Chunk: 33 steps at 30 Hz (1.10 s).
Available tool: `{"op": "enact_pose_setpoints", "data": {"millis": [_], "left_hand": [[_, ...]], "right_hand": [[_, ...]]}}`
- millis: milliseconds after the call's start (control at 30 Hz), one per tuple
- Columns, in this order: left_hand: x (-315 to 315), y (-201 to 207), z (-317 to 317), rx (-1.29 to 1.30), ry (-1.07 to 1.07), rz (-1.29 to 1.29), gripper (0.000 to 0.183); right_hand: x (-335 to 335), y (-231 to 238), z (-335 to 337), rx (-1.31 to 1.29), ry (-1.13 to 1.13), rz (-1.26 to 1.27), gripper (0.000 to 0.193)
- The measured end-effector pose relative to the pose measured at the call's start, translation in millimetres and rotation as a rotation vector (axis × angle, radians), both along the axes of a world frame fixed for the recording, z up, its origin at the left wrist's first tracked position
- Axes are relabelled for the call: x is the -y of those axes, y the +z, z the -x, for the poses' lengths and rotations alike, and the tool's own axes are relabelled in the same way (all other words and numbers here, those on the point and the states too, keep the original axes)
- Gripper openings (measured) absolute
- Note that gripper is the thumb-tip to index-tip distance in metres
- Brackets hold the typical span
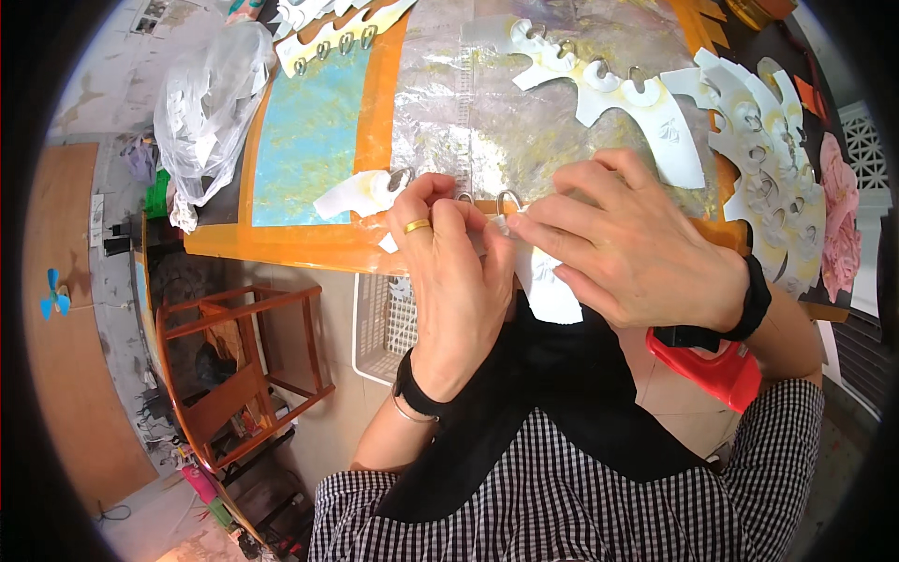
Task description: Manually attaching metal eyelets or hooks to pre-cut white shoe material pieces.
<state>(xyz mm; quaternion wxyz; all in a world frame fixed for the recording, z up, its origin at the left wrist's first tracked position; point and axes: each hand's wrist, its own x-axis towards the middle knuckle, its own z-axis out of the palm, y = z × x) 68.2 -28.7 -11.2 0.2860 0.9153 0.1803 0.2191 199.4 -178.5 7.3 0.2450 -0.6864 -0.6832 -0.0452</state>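
Note:
Over the near edge of the table, both hands work on a white notched strip [552, 288], perhaps paper or card, with metal loops [508, 199] standing up along it. My left hand [448, 267] pinches the strip near its middle, its thumb and fingers closed. From the right, my right hand [627, 239] presses its bent fingers on the strip beside one loop. The strip's left end [354, 195] sticks out past the left hand. My fingers hide much of its middle, and whether a small piece is between them cannot be seen.
Another notched strip [646, 103] with loops lies on the plastic-covered table [440, 112]. Several more are stacked [758, 159] at the right, beside a pink cloth [840, 220]. A clear plastic bag [211, 108] lies at the left. Below are a white basket [373, 328], a wooden stool [220, 393] and a red object [707, 370].

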Motion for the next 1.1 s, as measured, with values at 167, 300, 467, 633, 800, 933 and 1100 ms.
{"op": "enact_pose_setpoints", "data": {"millis": [167, 300, 467, 633, 800, 933, 1100], "left_hand": [[-2.9, 5.0, -2.0, -0.055, -0.005, -0.066, 0.014], [-6.2, 6.5, -3.3, -0.047, -0.055, -0.114, 0.022], [-6.0, 6.8, -4.5, -0.038, -0.054, -0.081, 0.022], [-4.7, 9.9, -5.6, 0.022, 0.007, 0.128, 0.023], [-11.6, 2.0, -0.3, 0.036, -0.023, 0.143, 0.021], [-7.6, 0.0, 0.8, 0.117, -0.041, 0.099, 0.018], [-10.1, -3.1, 6.4, 0.139, -0.067, -0.084, 0.022]], "right_hand": [[0.4, -1.8, -1.0, 0.017, 0.005, 0.084, 0.048], [0.1, -1.5, -1.5, -0.004, 0.014, 0.094, 0.049], [0.7, -2.2, -2.1, -0.002, 0.019, 0.092, 0.05], [0.8, 0.2, -2.1, -0.02, 0.024, 0.089, 0.051], [0.5, 1.9, -1.7, -0.033, 0.016, 0.087, 0.051], [-1.3, 2.2, -1.3, -0.033, -0.005, -0.017, 0.034], [-1.2, 3.6, -3.9, -0.066, 0.016, -0.021, 0.034]]}}
